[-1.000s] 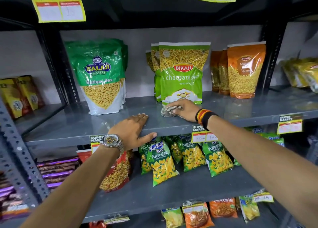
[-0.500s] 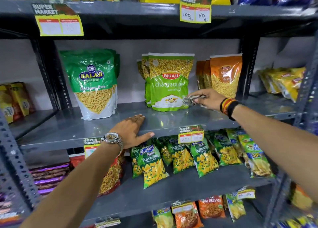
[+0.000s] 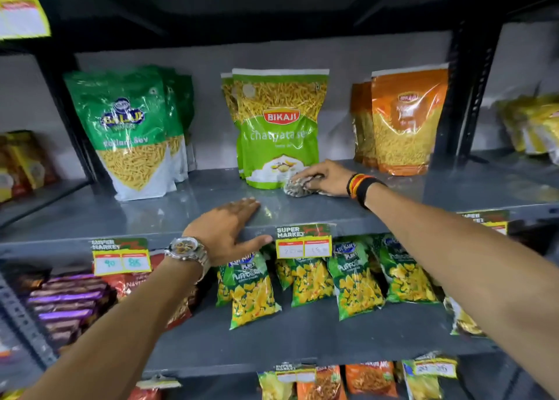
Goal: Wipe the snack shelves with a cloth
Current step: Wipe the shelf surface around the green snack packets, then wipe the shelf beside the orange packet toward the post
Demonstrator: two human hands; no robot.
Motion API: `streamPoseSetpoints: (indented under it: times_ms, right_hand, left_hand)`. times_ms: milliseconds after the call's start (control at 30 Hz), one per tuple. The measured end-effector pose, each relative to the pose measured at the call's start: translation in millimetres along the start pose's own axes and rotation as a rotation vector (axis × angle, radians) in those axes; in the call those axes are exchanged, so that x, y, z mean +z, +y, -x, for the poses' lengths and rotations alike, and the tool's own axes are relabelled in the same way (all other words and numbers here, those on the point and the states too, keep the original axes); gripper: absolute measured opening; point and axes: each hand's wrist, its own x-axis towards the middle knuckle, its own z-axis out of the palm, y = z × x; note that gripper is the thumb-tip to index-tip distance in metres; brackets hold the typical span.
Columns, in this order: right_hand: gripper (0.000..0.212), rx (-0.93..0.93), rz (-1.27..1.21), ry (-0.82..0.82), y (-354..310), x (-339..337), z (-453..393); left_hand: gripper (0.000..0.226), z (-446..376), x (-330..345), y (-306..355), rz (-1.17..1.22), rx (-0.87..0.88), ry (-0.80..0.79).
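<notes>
A: Where was the cloth [image 3: 298, 188]?
B: Bunched under the right hand [image 3: 325, 177], fingers clamped on it, pressed to the glossy grey shelf [image 3: 196, 203] at the green Bikaji pouch [image 3: 279, 127]

A: And the left hand [image 3: 225, 229]?
B: Flat, fingers spread, empty, bracing the front edge. The bare shelf ran long leftward from the cloth, nearer the right hand

cloth [image 3: 298, 187]: grey-white mottled | shelf [image 3: 211, 206]: grey | Bikaji pouch [image 3: 279, 127]: green (yellow window)
</notes>
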Motion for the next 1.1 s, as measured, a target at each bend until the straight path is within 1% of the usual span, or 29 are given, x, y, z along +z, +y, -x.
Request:
streamPoseSetpoints:
  times_ms: [67, 167, 267, 367, 433, 467, 533, 600, 633, 700, 767, 800, 867, 933, 967, 1000, 1067, 1100]
  right_hand:
    - [0.044, -0.001, -0.050, -0.038, 8, -5, -1]
    - [0.039, -0.002, -0.111, -0.077, 9, -5, 2]
    - [0.039, -0.081, -0.113, -0.085, -9, -2, 31]
    - [0.038, -0.177, -0.124, -0.188, -33, 0, 75]
    - [0.037, -0.189, -0.152, -0.247, -42, -10, 91]
    - [0.037, -0.167, -0.165, -0.228, -44, -19, 91]
    - [0.037, -0.074, -0.189, -0.084, -34, -36, 78]
    - [0.035, 0.049, -0.156, 0.042, -16, -41, 62]
    - [0.035, 0.099, -0.119, 0.067, -7, -38, 56]
    - [0.035, 0.143, -0.039, 0.092, 4, -24, 52]
    - [0.036, 0.096, 0.005, 0.081, -6, -8, 60]
    - [0.036, 0.050, -0.004, 0.044, -17, -2, 68]
    - [0.036, -0.023, -0.049, -0.079, -40, 2, 87]
    - [0.037, -0.069, -0.074, -0.186, -51, -3, 98]
    - [0.038, -0.070, -0.085, -0.177, -51, -7, 95]
    - [0.038, -0.045, -0.106, -0.115, -48, -13, 91]
    - [0.036, 0.067, -0.112, 0.034, -32, -22, 77]
    - [0.035, 0.129, -0.078, 0.081, -24, -21, 72]
  left_hand:
    - [0.095, -2, 3, -2, -0.003, -0.019, -0.004]
    - [0.098, -2, 3, -2, -0.015, -0.039, -0.027]
    - [0.098, 0, 1, 1, -0.028, -0.051, -0.032]
    - [0.095, 3, -3, 4, -0.028, -0.054, -0.029]
    - [0.092, 4, -4, 6, -0.019, -0.062, -0.017]
    - [0.092, 4, -5, 7, -0.013, -0.062, -0.012]
    - [0.091, 3, -7, 7, -0.007, -0.057, -0.008]
    - [0.092, 3, -6, 6, -0.003, -0.050, -0.004]
    - [0.092, 3, -6, 6, -0.001, -0.046, -0.007]
    - [0.093, 3, -5, 5, -0.008, -0.042, -0.014]
    - [0.095, 4, -4, 4, -0.026, -0.032, -0.028]
    - [0.098, 4, -3, 3, -0.028, -0.028, -0.033]
    - [0.102, 5, -2, 1, -0.016, -0.026, -0.030]
    - [0.100, 4, 0, 0, -0.006, -0.024, -0.003]
    - [0.098, 4, 0, -1, -0.004, -0.023, 0.009]
    - [0.098, 3, -1, -1, -0.006, -0.018, 0.012]
    - [0.098, 1, -2, 0, -0.013, -0.011, 0.009]
    - [0.097, 1, -2, 0, -0.012, -0.007, 0.006]
